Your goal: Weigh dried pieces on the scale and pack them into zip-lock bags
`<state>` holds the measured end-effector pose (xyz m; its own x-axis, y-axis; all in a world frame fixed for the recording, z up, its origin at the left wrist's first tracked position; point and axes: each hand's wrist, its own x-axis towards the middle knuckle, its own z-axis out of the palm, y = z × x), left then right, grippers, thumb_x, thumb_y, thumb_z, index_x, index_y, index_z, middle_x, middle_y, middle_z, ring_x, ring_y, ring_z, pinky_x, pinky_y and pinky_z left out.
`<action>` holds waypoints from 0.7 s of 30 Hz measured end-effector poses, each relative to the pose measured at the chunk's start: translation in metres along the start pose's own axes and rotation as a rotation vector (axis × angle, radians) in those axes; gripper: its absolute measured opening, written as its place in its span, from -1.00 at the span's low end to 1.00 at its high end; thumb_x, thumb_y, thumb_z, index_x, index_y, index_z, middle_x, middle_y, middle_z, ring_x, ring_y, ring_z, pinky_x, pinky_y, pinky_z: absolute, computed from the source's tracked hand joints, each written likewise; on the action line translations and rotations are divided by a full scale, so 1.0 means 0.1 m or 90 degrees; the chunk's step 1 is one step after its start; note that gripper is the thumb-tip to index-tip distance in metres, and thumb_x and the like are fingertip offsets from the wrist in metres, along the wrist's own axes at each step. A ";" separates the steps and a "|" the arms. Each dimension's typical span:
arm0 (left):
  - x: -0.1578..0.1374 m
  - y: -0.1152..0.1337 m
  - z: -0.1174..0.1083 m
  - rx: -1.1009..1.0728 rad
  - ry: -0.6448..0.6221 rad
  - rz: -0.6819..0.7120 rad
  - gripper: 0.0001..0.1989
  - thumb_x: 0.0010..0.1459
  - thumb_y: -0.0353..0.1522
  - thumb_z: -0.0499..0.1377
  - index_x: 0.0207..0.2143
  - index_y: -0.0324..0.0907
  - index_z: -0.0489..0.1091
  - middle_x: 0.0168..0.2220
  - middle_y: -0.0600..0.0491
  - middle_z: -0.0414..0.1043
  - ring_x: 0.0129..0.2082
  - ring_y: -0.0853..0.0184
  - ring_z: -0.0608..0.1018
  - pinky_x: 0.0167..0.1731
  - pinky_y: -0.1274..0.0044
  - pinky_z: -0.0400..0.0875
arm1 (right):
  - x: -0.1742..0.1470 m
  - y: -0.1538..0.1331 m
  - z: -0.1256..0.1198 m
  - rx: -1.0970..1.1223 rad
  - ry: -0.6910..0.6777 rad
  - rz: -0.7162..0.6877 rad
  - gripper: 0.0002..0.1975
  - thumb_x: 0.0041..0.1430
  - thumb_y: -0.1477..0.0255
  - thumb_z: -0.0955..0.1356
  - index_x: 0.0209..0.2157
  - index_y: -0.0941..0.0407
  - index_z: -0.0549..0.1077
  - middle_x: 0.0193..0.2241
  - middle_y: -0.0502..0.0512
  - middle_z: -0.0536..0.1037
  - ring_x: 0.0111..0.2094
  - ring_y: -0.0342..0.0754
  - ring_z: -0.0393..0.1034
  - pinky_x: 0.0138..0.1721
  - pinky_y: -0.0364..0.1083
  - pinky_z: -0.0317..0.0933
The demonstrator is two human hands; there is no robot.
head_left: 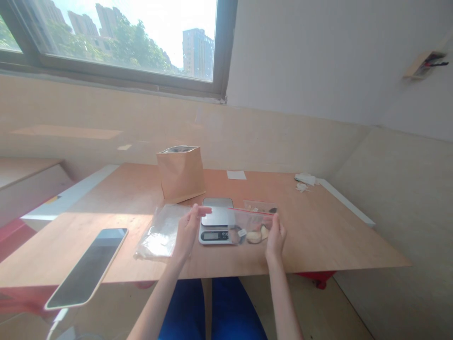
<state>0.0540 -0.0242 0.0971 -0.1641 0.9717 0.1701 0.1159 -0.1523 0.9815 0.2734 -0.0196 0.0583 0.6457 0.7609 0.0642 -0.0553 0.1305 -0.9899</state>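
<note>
My right hand [276,237] grips the upper right end of a clear zip bag [253,218] with a red seal line. Inside it are pale slices, a dark round piece and a small white packet. The bag hangs partly over the right side of a kitchen scale [213,234]. My left hand [189,229] is empty, its fingers stretched out toward the scale's metal plate, apart from the held bag. Behind that bag lies another filled zip bag [261,205]. To the left of my left hand is a stack of clear plastic bags [161,233].
An open-topped brown paper pouch [181,174] stands behind the scale. A phone [88,269] with a cable juts over the front left table edge. A white paper [236,175] lies at the back, with small white packets [305,179] at the back right of the wooden table [336,231].
</note>
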 end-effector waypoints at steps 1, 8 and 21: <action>0.08 0.06 -0.06 0.044 0.043 0.039 -0.54 0.20 -0.13 -0.13 -0.34 -0.16 0.49 -0.25 0.00 0.52 -0.20 0.26 0.49 -0.16 0.45 0.31 | 0.18 0.03 -0.09 -0.039 0.013 0.007 -0.45 -0.04 -0.11 0.21 -0.59 0.13 0.34 -0.73 0.06 0.43 -0.65 -0.04 0.33 -0.51 -0.09 0.21; 0.63 0.64 -0.31 0.317 0.319 0.319 -0.70 0.16 -0.29 -0.02 -0.11 -0.13 0.38 0.04 -0.01 0.32 0.08 0.24 0.30 0.09 0.38 0.07 | 0.81 0.16 -0.42 -0.414 0.078 -0.135 -0.47 0.03 0.06 0.16 -0.35 0.25 0.43 -0.35 0.43 0.51 -0.27 0.21 0.39 -0.23 0.08 0.19; 1.43 0.43 -0.50 0.539 0.280 0.238 -0.70 0.18 -0.25 -0.06 -0.25 -0.18 0.41 -0.11 -0.20 0.43 0.06 0.03 0.29 0.02 0.18 0.04 | 0.28 0.54 -0.16 -0.771 -0.062 -0.364 -0.55 0.19 0.22 0.17 -0.01 0.15 0.40 0.04 0.37 0.31 0.08 0.26 0.13 0.03 0.19 -0.01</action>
<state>-0.0134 0.0994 0.1676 -0.3001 0.7099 0.6371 0.8588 -0.0896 0.5043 0.3011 -0.0014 0.0045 0.2923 0.8369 0.4627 0.9388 -0.1590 -0.3055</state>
